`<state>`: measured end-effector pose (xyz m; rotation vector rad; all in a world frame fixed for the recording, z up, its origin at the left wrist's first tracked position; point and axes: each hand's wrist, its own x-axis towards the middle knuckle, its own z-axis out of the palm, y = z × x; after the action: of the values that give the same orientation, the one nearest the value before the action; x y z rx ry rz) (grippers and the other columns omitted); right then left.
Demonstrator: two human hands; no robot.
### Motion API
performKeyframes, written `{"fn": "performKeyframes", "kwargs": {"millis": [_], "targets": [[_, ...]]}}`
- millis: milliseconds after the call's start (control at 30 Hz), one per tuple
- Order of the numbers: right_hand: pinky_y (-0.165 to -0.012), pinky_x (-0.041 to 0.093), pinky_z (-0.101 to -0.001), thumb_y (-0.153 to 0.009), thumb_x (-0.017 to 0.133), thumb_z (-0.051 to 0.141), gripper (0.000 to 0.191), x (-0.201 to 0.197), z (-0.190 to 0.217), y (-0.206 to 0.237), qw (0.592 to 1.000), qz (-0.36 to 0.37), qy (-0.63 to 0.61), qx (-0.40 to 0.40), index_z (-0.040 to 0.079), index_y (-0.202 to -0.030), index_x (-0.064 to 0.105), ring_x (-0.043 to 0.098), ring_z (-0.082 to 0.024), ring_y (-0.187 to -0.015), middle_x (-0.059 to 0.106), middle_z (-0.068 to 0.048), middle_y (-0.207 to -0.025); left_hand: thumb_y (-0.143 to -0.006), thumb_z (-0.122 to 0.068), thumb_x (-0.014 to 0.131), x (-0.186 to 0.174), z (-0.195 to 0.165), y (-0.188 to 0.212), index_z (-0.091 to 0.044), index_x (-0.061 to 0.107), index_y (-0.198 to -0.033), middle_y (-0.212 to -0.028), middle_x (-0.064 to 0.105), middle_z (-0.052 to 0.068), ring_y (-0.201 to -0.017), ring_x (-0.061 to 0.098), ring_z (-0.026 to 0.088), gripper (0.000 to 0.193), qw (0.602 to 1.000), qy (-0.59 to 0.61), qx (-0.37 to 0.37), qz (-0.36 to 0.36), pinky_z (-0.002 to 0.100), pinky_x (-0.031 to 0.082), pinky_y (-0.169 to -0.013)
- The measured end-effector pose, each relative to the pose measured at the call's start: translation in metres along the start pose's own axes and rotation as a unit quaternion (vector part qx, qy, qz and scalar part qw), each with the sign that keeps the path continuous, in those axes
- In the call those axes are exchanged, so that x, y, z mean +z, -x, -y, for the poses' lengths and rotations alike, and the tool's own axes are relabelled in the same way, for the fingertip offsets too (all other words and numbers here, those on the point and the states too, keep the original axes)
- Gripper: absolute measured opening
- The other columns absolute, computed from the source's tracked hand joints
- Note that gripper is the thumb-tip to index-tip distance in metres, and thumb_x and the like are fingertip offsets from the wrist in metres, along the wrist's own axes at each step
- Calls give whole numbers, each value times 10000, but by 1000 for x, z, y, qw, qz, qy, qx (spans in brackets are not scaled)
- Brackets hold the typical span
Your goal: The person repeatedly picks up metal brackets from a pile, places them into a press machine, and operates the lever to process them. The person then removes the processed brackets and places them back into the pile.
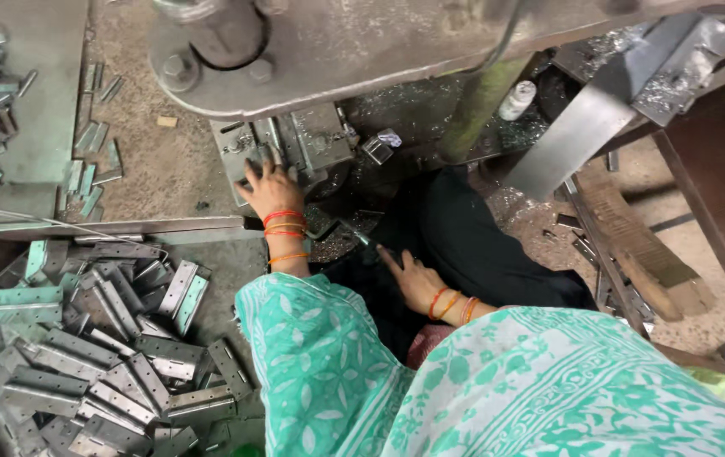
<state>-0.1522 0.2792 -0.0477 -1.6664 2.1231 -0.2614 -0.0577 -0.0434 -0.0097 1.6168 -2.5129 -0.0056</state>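
Metal hinge plate (254,157): small grey stamped piece, seated on the die block (291,148) of the press, under the heavy grey press head (362,46). Exact outline hard to tell, fingers cover part of it

Left hand (271,188): fingers spread flat and pressed down on the plate at the die; red and orange bangles at the wrist; green patterned sleeve behind

Right hand (409,275): lower, near the lap, over dark cloth; index finger extended toward a thin greenish tool or strip (361,238). Whether it pinches that item or only touches it cannot be told

Stock: heap of punched hinge plates (100,355) in a tray at lower left, jumbled, some with teal film; further loose plates (92,169) on the bench at upper left

Also present: white small bottle (516,99) beside the green column (477,110); angled steel chute (582,127) at right; swarf scattered around the die

Handling note, as a judgement: the plate wants to sit square and fully against the die stops, held flat by fingertips at its outer edge only, with the hand clear of the zone under the ram before any stroke

Not determinable: the ram tip and punch are hidden by the press head; the die cavity is shadowed; the lower part of the right hand's reach is lost in dark cloth; heap is cut off by the frame edge
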Motion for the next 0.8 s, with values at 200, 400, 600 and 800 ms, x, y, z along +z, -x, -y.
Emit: {"fn": "performKeyframes", "kwargs": {"millis": [200, 400, 600, 800], "targets": [[-698, 567, -549, -826, 667, 134, 941, -50, 15, 5, 999, 35, -9, -1, 190, -1624, 171, 680, -430, -892, 573, -246, -1145, -1038, -433, 491, 8, -4, 10, -207, 683, -1338, -1507, 550, -45, -1501, 299, 339, 422, 1000, -11, -19, -18, 694, 201, -1173], [-669, 562, -522, -935, 684, 345, 679, -104, 52, -14, 994, -77, -44, -60, 137, -1521, 409, 688, -416, -835, 630, -188, -1072, -1032, -418, 482, 20, 6, -5, -231, 677, -1345, -1463, 563, -28, -1454, 328, 352, 413, 999, 32, -29, -13, 698, 217, -1168], [-691, 574, -520, -919, 670, 329, 667, -86, 66, -30, 995, -88, -33, -38, 67, -1478, 416, 693, -437, -866, 640, -206, -1121, -1010, -370, 509, 24, 5, -32, -211, 706, -1293, -1438, 572, -43, -1468, 305, 318, 380, 998, 21, -33, -41, 693, 210, -1176], [-707, 582, -549, -897, 659, 299, 779, -34, 40, -21, 998, 33, 25, 47, 28, -1532, 297, 709, -444, -862, 623, -277, -1176, -1023, -358, 499, 23, 6, -26, -203, 722, -1248, -1489, 541, -53, -1502, 268, 316, 352, 999, 11, -34, -6, 685, 204, -1184]]}}
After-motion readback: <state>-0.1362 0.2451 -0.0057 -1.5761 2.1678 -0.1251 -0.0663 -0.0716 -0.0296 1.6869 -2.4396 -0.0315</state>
